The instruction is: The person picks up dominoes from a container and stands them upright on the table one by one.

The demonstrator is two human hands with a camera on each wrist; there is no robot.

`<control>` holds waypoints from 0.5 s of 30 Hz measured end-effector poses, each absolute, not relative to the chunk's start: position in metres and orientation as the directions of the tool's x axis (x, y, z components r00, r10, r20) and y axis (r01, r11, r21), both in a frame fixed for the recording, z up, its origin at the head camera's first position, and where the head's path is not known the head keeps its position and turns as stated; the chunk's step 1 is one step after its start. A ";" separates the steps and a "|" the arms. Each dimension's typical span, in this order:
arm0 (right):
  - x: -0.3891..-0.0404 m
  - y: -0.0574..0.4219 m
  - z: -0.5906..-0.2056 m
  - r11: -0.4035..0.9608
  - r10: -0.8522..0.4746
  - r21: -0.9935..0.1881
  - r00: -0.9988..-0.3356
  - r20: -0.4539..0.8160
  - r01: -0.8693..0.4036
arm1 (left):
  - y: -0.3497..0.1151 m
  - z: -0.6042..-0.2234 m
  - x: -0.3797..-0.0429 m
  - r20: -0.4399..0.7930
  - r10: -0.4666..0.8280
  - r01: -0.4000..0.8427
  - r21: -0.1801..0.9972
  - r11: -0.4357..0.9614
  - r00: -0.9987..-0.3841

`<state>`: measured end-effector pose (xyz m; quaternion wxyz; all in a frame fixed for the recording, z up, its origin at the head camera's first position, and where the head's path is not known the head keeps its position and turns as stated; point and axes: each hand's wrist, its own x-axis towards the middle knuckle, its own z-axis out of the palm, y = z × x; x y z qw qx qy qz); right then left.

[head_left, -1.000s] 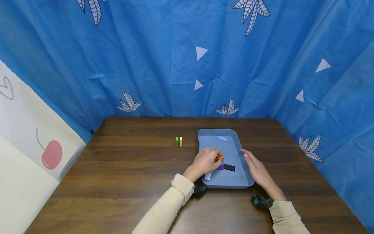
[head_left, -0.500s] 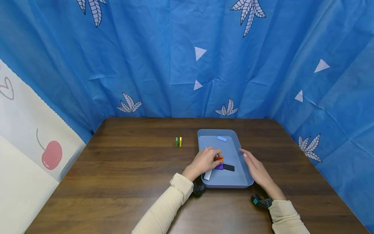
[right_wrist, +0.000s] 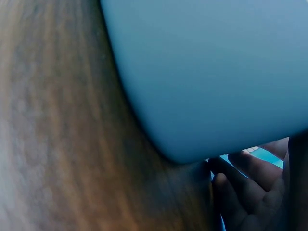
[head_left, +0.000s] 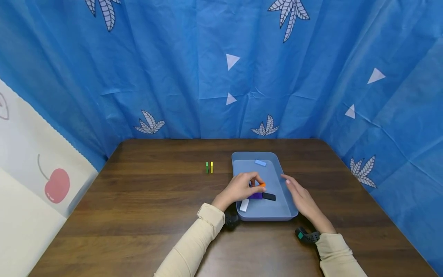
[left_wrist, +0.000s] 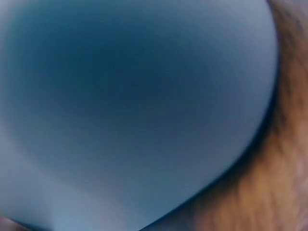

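Observation:
My left hand (head_left: 242,186) pinches an orange block (head_left: 262,185) between thumb and fingertips over the blue tray (head_left: 282,213). Close below that hand lie a purple block (head_left: 256,196) and a black block (head_left: 269,196), end to end. A white block (head_left: 244,205) rests near the tray's front left corner, and a light blue block (head_left: 260,163) lies toward the back. My right hand (head_left: 302,198) is against the tray's right side with its fingers extended. The left wrist view is filled by the blurred tray wall (left_wrist: 144,144). In the right wrist view, right-hand fingers (right_wrist: 255,168) show beneath the tray's corner.
Left of the tray, a green block (head_left: 207,167) and a yellow block (head_left: 212,167) stand side by side on the brown wooden table (head_left: 155,192). A blue curtain (head_left: 194,77) hangs behind the table and along its right side.
My left hand has risen slightly with the orange block, uncovering more of the purple block. The right hand keeps its place at the tray. The head view has shifted a little.

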<state>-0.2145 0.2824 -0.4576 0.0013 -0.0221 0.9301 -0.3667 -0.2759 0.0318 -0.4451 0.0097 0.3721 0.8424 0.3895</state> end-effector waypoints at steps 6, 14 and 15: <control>-0.214 0.282 -0.456 0.726 -0.043 -0.686 -0.999 0.012 -0.040 | 0.030 -0.443 -0.278 0.276 0.641 0.608 0.697 0.380 -0.716; -0.213 0.279 -0.452 0.730 -0.033 -0.683 -0.999 -0.013 -0.015 | 0.027 -0.442 -0.279 0.304 0.624 0.572 0.770 0.284 -0.720; -0.213 0.279 -0.452 0.730 -0.033 -0.683 -0.999 -0.014 -0.015 | 0.027 -0.442 -0.280 0.301 0.625 0.568 0.774 0.280 -0.720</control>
